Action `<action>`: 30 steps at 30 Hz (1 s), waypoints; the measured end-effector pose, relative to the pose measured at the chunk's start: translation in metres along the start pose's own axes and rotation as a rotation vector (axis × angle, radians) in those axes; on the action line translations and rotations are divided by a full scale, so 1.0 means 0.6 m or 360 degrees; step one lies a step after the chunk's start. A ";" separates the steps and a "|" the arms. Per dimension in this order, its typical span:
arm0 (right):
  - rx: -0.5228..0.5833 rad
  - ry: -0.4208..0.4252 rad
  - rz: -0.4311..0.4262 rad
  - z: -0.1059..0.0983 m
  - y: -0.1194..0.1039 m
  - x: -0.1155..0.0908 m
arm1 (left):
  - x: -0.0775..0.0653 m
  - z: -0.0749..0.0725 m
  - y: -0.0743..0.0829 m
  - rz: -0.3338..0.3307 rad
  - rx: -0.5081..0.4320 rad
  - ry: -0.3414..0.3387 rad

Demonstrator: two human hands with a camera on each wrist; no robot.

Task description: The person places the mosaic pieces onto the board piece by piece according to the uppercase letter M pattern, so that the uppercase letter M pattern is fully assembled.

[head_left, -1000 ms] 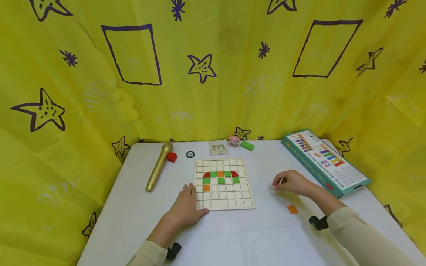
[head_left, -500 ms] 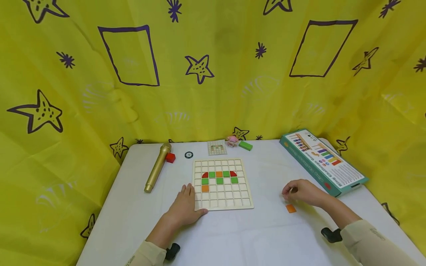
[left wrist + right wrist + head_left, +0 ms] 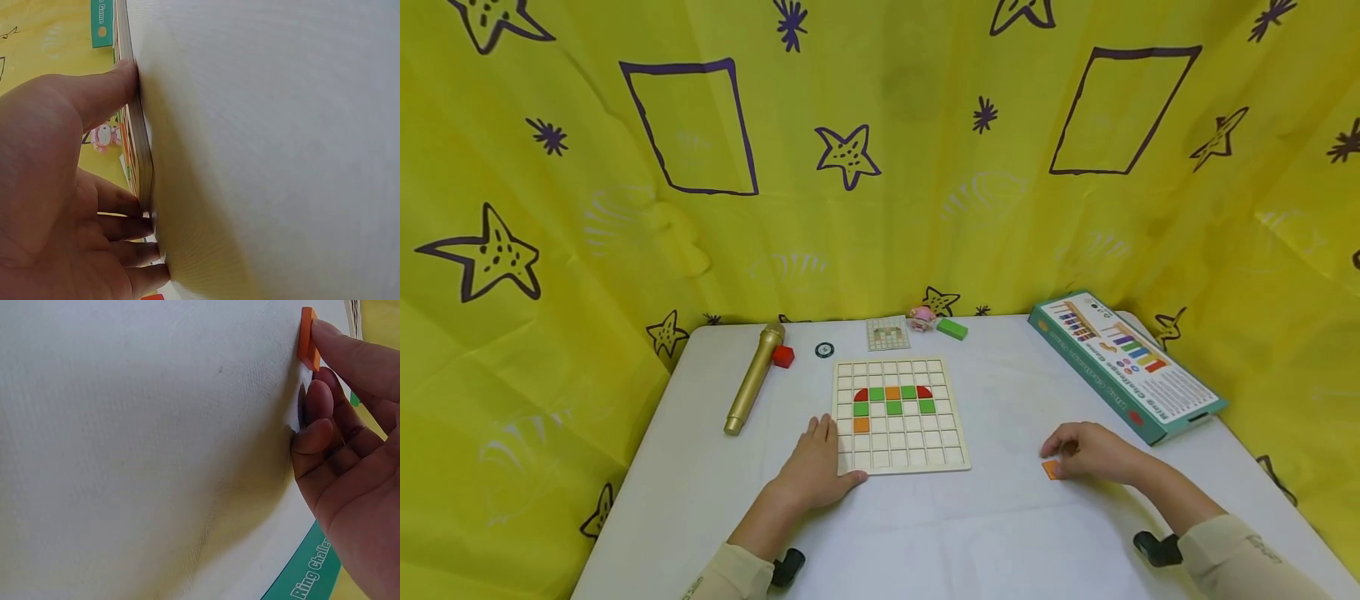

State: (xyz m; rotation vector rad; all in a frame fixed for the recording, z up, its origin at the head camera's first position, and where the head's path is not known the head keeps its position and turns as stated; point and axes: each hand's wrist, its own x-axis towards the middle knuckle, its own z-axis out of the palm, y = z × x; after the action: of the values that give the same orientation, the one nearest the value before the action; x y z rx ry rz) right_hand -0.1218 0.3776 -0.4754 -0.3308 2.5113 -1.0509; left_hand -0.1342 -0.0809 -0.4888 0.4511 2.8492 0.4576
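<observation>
A wooden grid board (image 3: 907, 463) lies in the middle of the table, with green, orange and red pieces set in its upper cells. My left hand (image 3: 813, 467) rests against its near left corner. In the left wrist view, the thumb touches one edge of the board (image 3: 141, 144) and the extended fingers lie along another. To the right of the board, my right hand (image 3: 1093, 452) is at a loose square orange tile (image 3: 1049, 470) on the cloth. The right wrist view shows the thumb on the orange tile (image 3: 307, 339), the index fingertip by its end and the other fingers curled.
A gold microphone (image 3: 751, 387), red cube (image 3: 783, 357) and round token (image 3: 824, 350) lie at left. Behind the board are a pattern card (image 3: 888, 333), pink figurine (image 3: 922, 317) and green block (image 3: 952, 329). A teal game box (image 3: 1127, 367) lies at right, before a yellow curtain (image 3: 902, 233).
My right hand has come down and slightly right, from above the cloth to the orange tile, and its fingers have closed at it. The left hand stays at the board.
</observation>
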 end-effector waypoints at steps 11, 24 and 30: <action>-0.0067 -0.0067 -0.0076 0.000 -0.003 -0.002 | -0.002 -0.002 0.002 0.0014 -0.0014 0.0015; -0.0061 -0.0086 -0.0102 -0.004 -0.006 0.001 | -0.002 0.001 0.000 0.0029 -0.0034 0.0029; 0.0011 -0.0132 -0.0105 -0.010 -0.001 0.006 | 0.000 0.001 -0.002 0.0029 -0.0020 0.0010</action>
State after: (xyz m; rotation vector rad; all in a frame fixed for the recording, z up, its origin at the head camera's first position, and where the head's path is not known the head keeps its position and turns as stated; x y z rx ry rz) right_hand -0.1274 0.3795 -0.4718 -0.4492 2.4376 -1.0486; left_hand -0.1341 -0.0816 -0.4899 0.4749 2.8490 0.4808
